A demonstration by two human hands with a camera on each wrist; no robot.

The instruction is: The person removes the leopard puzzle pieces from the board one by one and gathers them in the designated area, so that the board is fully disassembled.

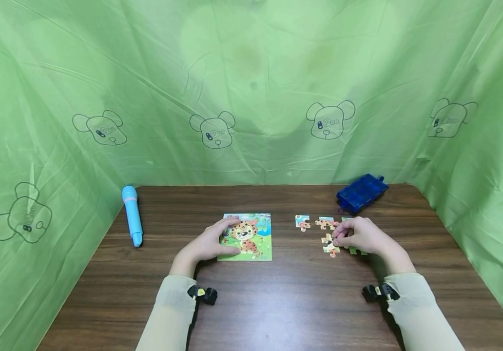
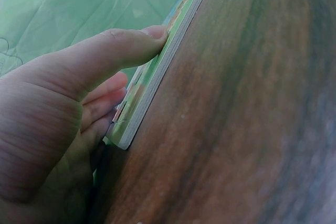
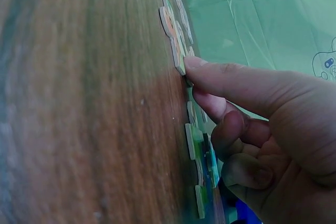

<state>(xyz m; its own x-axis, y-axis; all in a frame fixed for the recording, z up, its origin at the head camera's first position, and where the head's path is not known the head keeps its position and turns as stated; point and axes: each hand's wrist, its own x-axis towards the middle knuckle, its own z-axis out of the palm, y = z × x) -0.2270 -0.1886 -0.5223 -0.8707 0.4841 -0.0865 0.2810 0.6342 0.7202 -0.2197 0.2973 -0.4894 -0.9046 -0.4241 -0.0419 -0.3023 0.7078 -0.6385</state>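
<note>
A flat jigsaw board [image 1: 260, 246] with a picture of a spotted leopard cub lies in the middle of the table. My left hand [image 1: 211, 242] rests at its left side, fingers toward the far edge and thumb along the near part. In the left wrist view the thumb tip [image 2: 156, 32] presses the board's face close to its thick edge. Right of the board, my right hand [image 1: 358, 237] pinches a jigsaw piece [image 1: 329, 246] between thumb and forefinger; its edge [image 3: 177, 56] stands against the thumb tip in the right wrist view. The other fingers curl inward.
Loose jigsaw pieces lie beyond the right hand, among them a blue-topped piece [image 1: 302, 222] and a spotted one [image 1: 324, 223]. Green pieces [image 3: 195, 142] lie partly under that hand. A blue plastic box [image 1: 362, 193] stands back right, a light-blue microphone-shaped object [image 1: 132, 214] back left. Green curtain [image 1: 251, 97] surrounds the table.
</note>
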